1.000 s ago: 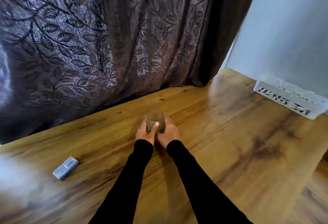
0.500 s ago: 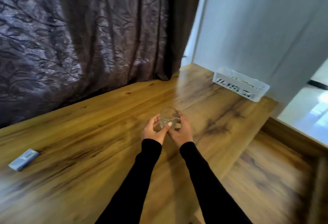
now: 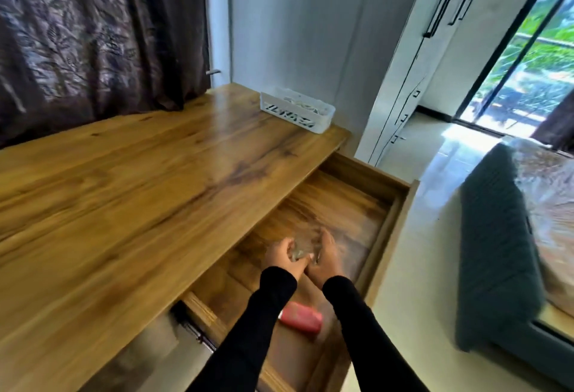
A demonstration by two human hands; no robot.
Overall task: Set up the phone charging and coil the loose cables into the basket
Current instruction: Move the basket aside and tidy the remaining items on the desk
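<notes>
A long wooden table (image 3: 139,192) with an amber, streaky grain fills the left of the view, backed by a dark patterned curtain (image 3: 93,28); a wooden drawer (image 3: 400,205) stands pulled open from its right front edge; a grey padded bed frame (image 3: 494,242) sits to the right on the pale floor; a white slotted plastic basket (image 3: 296,111) rests at the far right corner of the table, against the wall, with pale items inside too blurred to name; a pink flat oblong object (image 3: 301,318) lies on the drawer floor between the two black sleeves; the left hand (image 3: 284,256) and right hand (image 3: 326,255) meet above the open drawer, well apart from the basket, their fingers (image 3: 324,241) curled together around a small clear, blurred object (image 3: 302,245) that I cannot identify.
</notes>
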